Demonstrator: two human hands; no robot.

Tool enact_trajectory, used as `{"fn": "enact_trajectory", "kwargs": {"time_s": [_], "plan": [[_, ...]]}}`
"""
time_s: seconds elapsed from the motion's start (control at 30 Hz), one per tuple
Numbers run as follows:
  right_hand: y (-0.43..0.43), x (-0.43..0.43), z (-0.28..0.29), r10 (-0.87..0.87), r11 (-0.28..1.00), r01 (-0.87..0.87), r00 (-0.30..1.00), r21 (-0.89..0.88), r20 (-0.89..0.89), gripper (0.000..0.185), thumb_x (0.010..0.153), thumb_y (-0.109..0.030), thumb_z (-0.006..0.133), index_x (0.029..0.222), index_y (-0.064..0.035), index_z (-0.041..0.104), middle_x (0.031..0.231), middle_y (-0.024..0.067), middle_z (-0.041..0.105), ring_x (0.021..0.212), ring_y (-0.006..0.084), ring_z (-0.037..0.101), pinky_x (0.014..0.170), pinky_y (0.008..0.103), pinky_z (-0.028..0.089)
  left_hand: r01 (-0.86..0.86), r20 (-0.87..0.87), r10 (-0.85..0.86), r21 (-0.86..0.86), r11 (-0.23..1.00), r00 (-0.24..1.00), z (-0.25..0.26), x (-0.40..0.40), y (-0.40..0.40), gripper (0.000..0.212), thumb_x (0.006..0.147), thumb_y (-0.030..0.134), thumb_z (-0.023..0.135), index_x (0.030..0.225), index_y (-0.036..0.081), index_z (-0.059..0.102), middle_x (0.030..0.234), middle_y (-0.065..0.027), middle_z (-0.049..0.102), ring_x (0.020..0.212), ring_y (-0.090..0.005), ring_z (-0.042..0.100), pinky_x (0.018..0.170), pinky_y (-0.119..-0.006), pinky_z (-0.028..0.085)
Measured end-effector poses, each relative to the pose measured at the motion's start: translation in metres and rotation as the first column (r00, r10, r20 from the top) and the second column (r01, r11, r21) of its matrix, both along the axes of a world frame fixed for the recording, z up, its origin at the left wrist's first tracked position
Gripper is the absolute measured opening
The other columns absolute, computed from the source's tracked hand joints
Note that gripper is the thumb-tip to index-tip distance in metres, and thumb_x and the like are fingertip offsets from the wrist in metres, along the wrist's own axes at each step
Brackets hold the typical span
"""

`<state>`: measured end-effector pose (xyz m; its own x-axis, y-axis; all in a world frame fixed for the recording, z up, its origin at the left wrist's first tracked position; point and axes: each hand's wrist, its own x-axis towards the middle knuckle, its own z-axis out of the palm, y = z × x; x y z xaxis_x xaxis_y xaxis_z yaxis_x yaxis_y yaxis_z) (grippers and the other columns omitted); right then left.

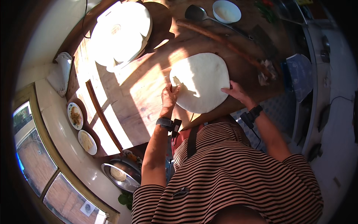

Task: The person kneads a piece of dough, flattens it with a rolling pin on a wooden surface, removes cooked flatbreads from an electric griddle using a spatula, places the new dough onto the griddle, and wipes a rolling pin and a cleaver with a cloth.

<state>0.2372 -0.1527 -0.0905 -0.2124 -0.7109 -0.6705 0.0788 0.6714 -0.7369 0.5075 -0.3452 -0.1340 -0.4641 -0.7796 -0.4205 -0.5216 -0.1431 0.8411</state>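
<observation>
A broad, flat sheet of pale dough (208, 75) lies on the wooden table (117, 112) in front of me, partly lit by sun. My left hand (170, 96) grips its left edge, thumb over the dough. At its lower right edge, my right hand (236, 91) pinches the rim between thumb and fingers. Beyond the sheet, a long wooden rolling pin (221, 40) rests diagonally, its near end by a crumpled plastic bag (267, 72).
A white round appliance (120, 33) stands far left. Past the rolling pin are a metal spatula (195, 13) and a white bowl (226, 11). A wooden strip (102, 114), two plates of food (75, 116) (87, 142) and a metal basin holding dough (121, 175) are at left.
</observation>
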Motion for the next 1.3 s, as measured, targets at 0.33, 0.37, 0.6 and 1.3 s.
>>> {"fn": "enact_trajectory", "kwargs": {"time_s": [0.33,0.37,0.6,1.3], "plan": [[0.039,-0.021,-0.005,-0.15,0.979,0.134,0.984,0.151,0.098,0.037,0.084,-0.024,0.068,0.109,0.0013,0.06,0.1,0.0078,0.065,0.087,0.0142,0.062,0.074,0.0278,0.052,-0.116,-0.25,0.344,0.633,0.765,0.905,0.027,0.009,0.004,0.043,0.085,0.021,0.07,0.112,-0.008,0.056,0.1,-0.0113,0.066,0.089,-0.0156,0.061,0.082,-0.027,0.048],[0.036,-0.026,-0.005,-0.129,0.974,0.114,0.989,0.195,0.069,0.035,0.084,-0.024,0.067,0.107,0.0008,0.061,0.098,0.0071,0.066,0.085,0.014,0.062,0.071,0.0274,0.052,-0.133,-0.229,0.319,0.582,0.802,0.92,0.017,0.008,0.0,0.04,0.085,0.022,0.07,0.108,-0.008,0.058,0.097,-0.0103,0.066,0.085,-0.0151,0.061,0.077,-0.026,0.05],[-0.031,-0.027,-0.001,-0.256,0.959,0.081,0.654,-0.27,-0.712,0.037,0.087,-0.025,0.064,0.113,0.0002,0.057,0.104,0.0137,0.063,0.095,0.0282,0.061,0.082,0.0363,0.049,-0.162,-0.26,0.31,0.466,0.87,0.915,0.01,-0.02,-0.02,0.019,0.085,0.012,0.069,0.097,-0.002,0.063,0.084,-0.005,0.067,0.074,-0.0117,0.061,0.071,-0.026,0.049],[-0.056,-0.048,0.036,0.257,0.613,-0.79,0.207,-0.007,-0.944,0.047,0.08,-0.011,0.065,0.125,-0.0058,0.051,0.119,0.0103,0.052,0.113,0.028,0.049,0.097,0.0411,0.038,0.29,0.41,0.018,-0.675,0.679,0.912,0.066,-0.021,0.061,0.059,0.084,0.014,0.06,0.135,-0.003,0.036,0.141,-0.0189,0.036,0.133,-0.0362,0.031,0.109,-0.049,0.027]]}}
